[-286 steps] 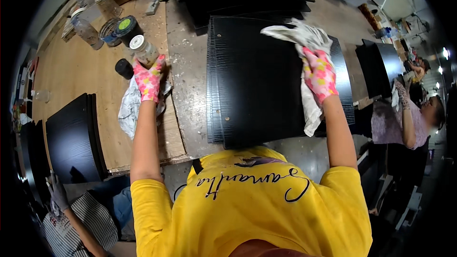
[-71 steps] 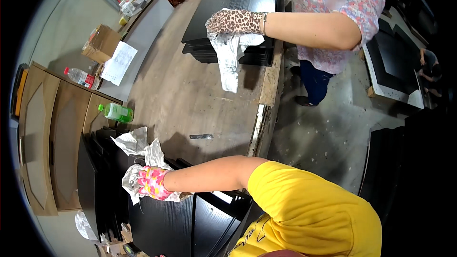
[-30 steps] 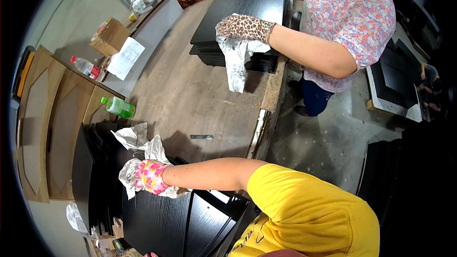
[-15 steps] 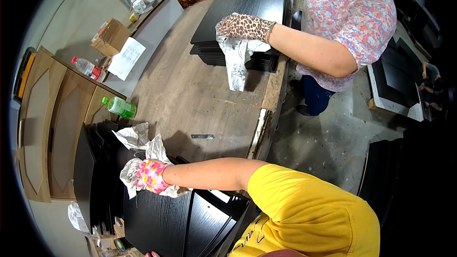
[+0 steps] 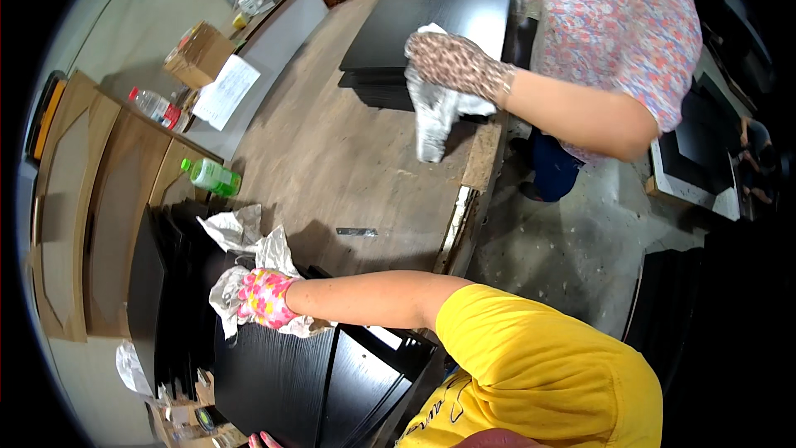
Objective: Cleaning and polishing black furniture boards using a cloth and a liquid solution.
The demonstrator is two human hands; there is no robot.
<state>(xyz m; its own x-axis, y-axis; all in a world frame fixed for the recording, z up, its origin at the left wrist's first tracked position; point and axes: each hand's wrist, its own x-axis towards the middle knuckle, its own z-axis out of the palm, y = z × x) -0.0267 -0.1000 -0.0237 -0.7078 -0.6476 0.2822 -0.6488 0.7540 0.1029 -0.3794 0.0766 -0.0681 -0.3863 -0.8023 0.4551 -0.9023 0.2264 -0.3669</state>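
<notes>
My right hand (image 5: 265, 299), in a pink flowered glove, presses a crumpled white cloth (image 5: 249, 261) onto a black panel (image 5: 282, 373) at the lower left. The arm reaches in from my yellow sleeve. Only a sliver of pink glove at the bottom edge shows my left hand (image 5: 262, 441), and its grip is hidden. At the top, a co-worker's hand in a leopard-print glove (image 5: 454, 62) holds another white cloth (image 5: 431, 120) at the near edge of a stack of black panels (image 5: 439, 8).
A wooden bench (image 5: 348, 166) lies between the two stacks. On its left are a green bottle (image 5: 211, 176), a clear bottle (image 5: 153, 104), a cardboard box (image 5: 199, 54) and a paper sheet (image 5: 225, 91). Wooden door panels (image 5: 91, 199) lean at the far left. Concrete floor (image 5: 564, 241) lies right.
Over the last second my right hand has stayed on the cloth and barely shifted. The co-worker's gloved hand and cloth have slid slightly toward the near edge of their stack.
</notes>
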